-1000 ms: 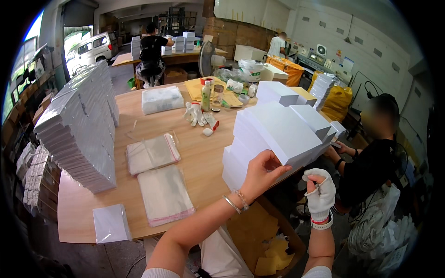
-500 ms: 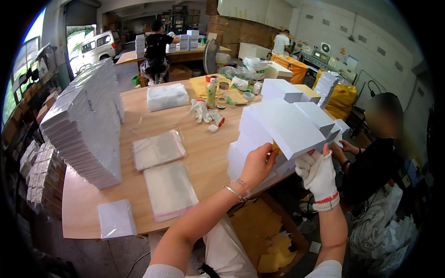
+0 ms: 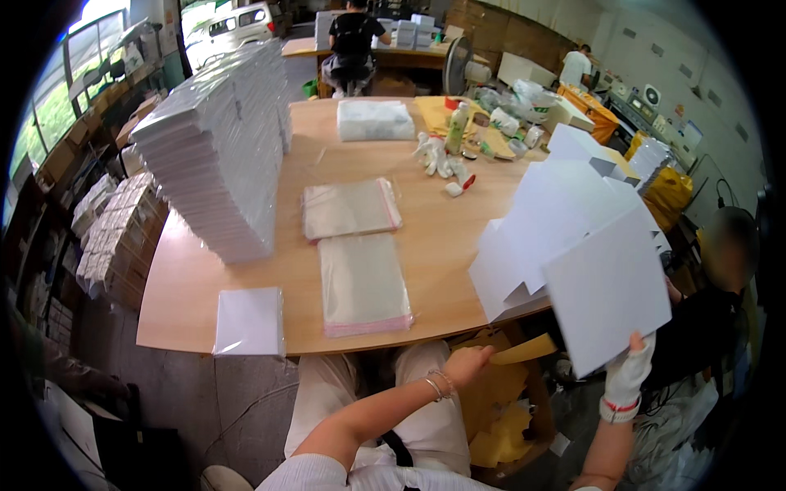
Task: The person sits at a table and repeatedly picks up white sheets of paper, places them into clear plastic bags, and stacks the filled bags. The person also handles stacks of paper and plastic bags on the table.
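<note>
My left hand (image 3: 470, 366), bare with bracelets at the wrist, is closed on one end of a yellow-brown paper strip (image 3: 528, 350) above a carton of similar scraps. A white paper stack (image 3: 610, 290) stands tilted off the table's right edge, its broad square face toward me. In a white knit glove with the thumb tip bare, my right hand (image 3: 632, 368) grips its lower right corner; most of the fingers are hidden behind it. More white paper stacks (image 3: 501, 270) sit just left of and behind it on the table.
Clear plastic bags (image 3: 364, 282) lie mid-table, with a wrapped white pack (image 3: 249, 321) at the front edge. A tall stack of wrapped packs (image 3: 217, 155) rises at left. The scrap carton (image 3: 540, 409) is below the table edge. A co-worker (image 3: 704, 319) sits at right.
My left hand has moved down from the stacks, drawing the yellow-brown strip away. My right hand has lowered toward the right, tilting the white paper stack. The view has swung right and downward.
</note>
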Motion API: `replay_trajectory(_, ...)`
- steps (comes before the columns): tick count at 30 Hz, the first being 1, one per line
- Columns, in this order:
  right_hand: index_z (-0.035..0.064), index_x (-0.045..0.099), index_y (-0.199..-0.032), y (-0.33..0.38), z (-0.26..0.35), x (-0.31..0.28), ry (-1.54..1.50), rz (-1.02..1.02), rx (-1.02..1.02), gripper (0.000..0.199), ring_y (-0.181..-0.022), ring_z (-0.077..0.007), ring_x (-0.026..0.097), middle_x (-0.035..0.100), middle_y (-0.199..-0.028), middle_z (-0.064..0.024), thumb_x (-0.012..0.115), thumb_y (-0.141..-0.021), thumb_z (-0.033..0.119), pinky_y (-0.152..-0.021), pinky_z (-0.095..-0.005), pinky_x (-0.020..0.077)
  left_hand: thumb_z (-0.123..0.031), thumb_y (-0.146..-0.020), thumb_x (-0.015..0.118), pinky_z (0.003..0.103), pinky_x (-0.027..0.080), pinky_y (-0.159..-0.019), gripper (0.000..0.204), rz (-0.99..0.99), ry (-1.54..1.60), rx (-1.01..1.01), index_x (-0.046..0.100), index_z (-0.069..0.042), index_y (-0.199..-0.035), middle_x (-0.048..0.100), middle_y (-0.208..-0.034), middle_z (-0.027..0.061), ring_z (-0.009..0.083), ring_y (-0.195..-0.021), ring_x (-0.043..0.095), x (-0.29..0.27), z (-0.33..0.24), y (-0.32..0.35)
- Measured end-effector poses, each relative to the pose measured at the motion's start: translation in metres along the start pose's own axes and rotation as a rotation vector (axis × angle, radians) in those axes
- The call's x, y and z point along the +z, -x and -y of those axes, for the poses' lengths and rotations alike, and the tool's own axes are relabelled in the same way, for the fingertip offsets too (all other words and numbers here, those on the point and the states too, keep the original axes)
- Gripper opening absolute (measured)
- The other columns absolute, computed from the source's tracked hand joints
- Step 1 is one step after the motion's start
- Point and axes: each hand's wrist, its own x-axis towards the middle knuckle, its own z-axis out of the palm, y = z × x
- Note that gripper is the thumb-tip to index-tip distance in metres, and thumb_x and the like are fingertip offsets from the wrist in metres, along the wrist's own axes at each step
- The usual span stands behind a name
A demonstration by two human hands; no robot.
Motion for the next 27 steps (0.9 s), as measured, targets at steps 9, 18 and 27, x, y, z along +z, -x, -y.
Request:
replay_trajectory(9, -0.0007, 0.039, -0.121, 0.080, -0.108, 0.046, -0.051, 0.332, 0.602, 0.065, -0.068, -0.0101, 0.055, 0.056, -0.092, -0.0053, 0.059, -0.076, 0.042, -0.052, -0.0197, 0.0433, -0.006, -0.070, 0.055, 0.038, 0.047, -0.073, 0.029, -0.285, -0.610, -0.192, 0.054, -0.002, -0.099, 0.056, -0.088, 0.0147, 0.0307, -0.082, 0.054, -0.160, 0.105, 0.087)
replay_trajectory(18, 0.0003, 0.044, -0.116, 0.113, -0.215, 0.135, -0.266, 0.464, 0.783, 0.043, -0.070, -0.0071, 0.053, 0.056, -0.087, -0.0033, 0.050, -0.083, 0.028, -0.059, -0.0199, 0.0438, -0.010, -0.073, 0.055, 0.033, 0.047, -0.071, 0.011, -0.165, -0.795, -0.212, 0.057, -0.004, -0.082, 0.057, -0.083, 0.0104, 0.0272, -0.080, 0.055, -0.172, 0.172, 0.082)
replay_trajectory(27, 0.0053, 0.049, -0.102, 0.095, -0.222, 0.171, -0.378, 0.305, 1.005, 0.028, -0.053, -0.0122, 0.046, 0.051, -0.071, -0.0022, 0.053, -0.080, 0.021, -0.046, -0.0271, 0.0385, -0.016, -0.082, 0.053, 0.039, 0.043, -0.078, 0.019, -0.606, -0.621, -0.123, 0.054, -0.003, -0.096, 0.058, -0.087, 0.0146, 0.0313, -0.087, 0.053, -0.173, 0.169, 0.095)
